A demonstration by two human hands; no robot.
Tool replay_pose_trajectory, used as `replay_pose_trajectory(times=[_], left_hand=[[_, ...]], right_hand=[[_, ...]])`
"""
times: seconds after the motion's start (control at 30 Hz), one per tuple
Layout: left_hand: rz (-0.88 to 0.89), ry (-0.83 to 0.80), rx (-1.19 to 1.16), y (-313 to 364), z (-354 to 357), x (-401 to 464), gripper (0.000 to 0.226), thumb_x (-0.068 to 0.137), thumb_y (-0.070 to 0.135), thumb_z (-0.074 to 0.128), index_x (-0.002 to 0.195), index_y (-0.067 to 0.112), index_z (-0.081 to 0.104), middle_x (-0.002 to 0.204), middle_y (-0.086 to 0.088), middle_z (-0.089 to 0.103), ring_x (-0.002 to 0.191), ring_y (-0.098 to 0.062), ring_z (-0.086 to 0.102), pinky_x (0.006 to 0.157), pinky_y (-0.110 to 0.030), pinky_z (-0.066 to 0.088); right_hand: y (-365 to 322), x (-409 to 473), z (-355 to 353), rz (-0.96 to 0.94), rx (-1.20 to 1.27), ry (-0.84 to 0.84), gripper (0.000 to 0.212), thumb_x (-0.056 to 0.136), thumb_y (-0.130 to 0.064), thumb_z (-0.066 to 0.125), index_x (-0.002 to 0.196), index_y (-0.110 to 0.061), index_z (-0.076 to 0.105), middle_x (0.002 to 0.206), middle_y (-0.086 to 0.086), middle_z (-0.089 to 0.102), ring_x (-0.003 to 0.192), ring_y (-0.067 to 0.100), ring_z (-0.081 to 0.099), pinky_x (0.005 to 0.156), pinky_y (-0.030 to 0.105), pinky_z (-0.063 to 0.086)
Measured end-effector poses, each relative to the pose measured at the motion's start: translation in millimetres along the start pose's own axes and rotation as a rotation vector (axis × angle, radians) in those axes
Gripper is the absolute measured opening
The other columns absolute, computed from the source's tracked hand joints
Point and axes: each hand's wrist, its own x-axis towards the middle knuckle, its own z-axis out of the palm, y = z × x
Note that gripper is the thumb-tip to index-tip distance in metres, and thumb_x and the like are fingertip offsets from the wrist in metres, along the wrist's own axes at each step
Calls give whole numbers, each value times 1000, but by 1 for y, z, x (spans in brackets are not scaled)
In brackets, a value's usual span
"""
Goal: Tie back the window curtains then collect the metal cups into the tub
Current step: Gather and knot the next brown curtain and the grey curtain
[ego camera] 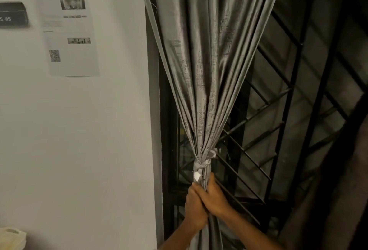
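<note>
A grey, shiny curtain point(209, 66) hangs in front of a dark window and is gathered into a narrow bundle. A strip of the same grey cloth, the tie point(201, 165), is knotted around the bundle. Just below the knot, my left hand point(194, 208) and my right hand point(214, 196) both grip the gathered curtain, the right overlapping the left. No metal cups or tub are in view.
Behind the curtain is a black window grille point(278, 110) with diagonal bars. A white wall point(89, 150) on the left carries a printed paper sheet point(69, 35) and a dark digital clock point(13, 16). A pale object point(12, 237) sits at the lower left corner.
</note>
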Motion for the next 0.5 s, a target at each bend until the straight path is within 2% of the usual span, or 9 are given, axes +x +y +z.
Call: replay_pose_trajectory(times=[0.03,0.07,0.13,0.17,0.23,0.3,0.37,0.43,0.5], left_hand=[[-6,10,-2,-3,3,0,48,84,71,40,124,45,40,127,2,56,114,-9,56,101,-35,49],[-22,9,6,-5,6,0,57,82,77,36,126,42,41,126,4,56,113,-9,56,101,-35,48],[2,0,64,-9,8,2,56,92,56,43,138,23,41,133,0,52,121,-18,53,106,-39,44],[8,5,80,-9,7,3,55,92,51,43,138,21,41,133,0,52,120,-18,54,106,-40,44],[-5,-23,68,-10,4,4,61,82,64,36,130,26,42,123,3,57,108,-10,58,98,-38,50],[-10,-74,113,-13,-1,2,52,83,59,39,121,25,43,116,6,58,103,-7,59,93,-35,52],[32,-125,184,-17,-9,-5,38,89,42,54,121,25,42,112,15,53,105,-4,58,91,-20,50],[76,-162,212,-29,-16,-14,51,85,37,67,127,31,38,111,27,44,108,3,52,84,-1,40],[92,-191,228,-42,-24,-22,66,78,47,72,128,39,31,116,30,42,110,8,48,87,0,37]], right_hand=[[3,-1,1,-5,-31,2,31,97,-28,55,123,-26,39,114,-6,62,105,6,62,89,20,51],[7,-1,2,-11,-60,-14,28,98,-30,52,123,-26,39,112,-5,63,102,6,63,87,20,51],[11,-1,2,-2,-91,-43,28,100,-34,47,125,-26,38,109,-5,64,97,5,64,84,20,51],[12,0,1,-1,-100,-45,28,100,-35,47,125,-27,37,109,-6,63,96,5,64,84,20,50],[14,0,-1,-15,-116,-38,29,99,-35,49,124,-28,37,110,-7,63,97,4,63,86,22,52],[20,-2,-1,-21,-136,-54,34,95,-41,52,122,-32,33,112,-8,62,99,3,63,89,27,53],[30,-11,0,0,-156,-79,51,87,-57,55,125,-33,31,118,-10,59,104,1,61,90,23,52],[45,-24,3,31,-134,-70,81,73,-77,55,134,-28,32,127,-10,55,113,2,57,94,22,49],[63,-36,8,58,-139,-65,96,66,-81,56,142,-27,30,134,-11,50,121,4,52,102,27,47]])
